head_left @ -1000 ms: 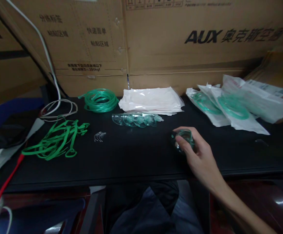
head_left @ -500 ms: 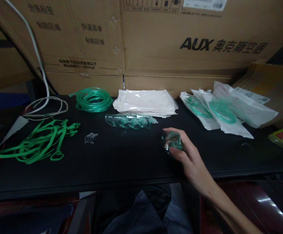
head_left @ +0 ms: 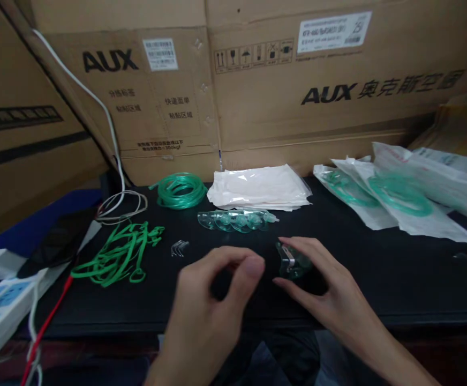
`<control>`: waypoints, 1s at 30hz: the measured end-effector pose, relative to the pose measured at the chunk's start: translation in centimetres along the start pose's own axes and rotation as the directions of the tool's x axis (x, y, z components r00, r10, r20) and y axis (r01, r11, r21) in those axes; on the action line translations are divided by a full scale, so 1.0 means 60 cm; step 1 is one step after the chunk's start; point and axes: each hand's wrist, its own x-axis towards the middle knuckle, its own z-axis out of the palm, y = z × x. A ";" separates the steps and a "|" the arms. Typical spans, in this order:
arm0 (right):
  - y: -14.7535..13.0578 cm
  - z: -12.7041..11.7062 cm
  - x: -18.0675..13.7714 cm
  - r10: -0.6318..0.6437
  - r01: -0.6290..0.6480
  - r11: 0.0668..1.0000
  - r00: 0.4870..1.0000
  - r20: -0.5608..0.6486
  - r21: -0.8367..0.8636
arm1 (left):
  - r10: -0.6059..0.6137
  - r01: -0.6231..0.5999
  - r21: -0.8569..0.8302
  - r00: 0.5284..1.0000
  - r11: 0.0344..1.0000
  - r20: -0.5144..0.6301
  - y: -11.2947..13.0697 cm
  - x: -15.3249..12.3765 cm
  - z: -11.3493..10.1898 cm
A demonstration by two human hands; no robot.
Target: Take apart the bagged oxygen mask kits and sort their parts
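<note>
A clear green oxygen mask [head_left: 290, 261] with a metal nose strip is low over the black table. My right hand [head_left: 325, 276] is closed around it, thumb on the near side and fingers on the far side. My left hand [head_left: 217, 300] is just left of the mask, thumb and forefinger brought together in a pinch. Whatever those fingertips hold, if anything, is hidden. Beyond both hands lies a row of nested green masks [head_left: 237, 220]. Several small clear curved pieces [head_left: 179, 248] rest beyond my left hand.
Green elastic straps [head_left: 121, 254] lie at left, below coiled green tubing [head_left: 181, 190]. White pouches [head_left: 260, 187] are stacked at the back; bagged tubing [head_left: 400, 195] is at right. Cardboard boxes [head_left: 257, 128] wall the rear. A power strip [head_left: 6, 311] and cables occupy the left edge.
My left hand has come into view from below, beside the mask. My right hand still has the mask, now with its metal strip showing. The view has shifted left and up.
</note>
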 end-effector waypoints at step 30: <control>0.004 -0.001 0.009 0.195 -0.184 0.976 0.977 -0.091 0.119 | 0.051 -0.013 -0.159 0.969 0.987 0.241 -0.033 0.073 0.065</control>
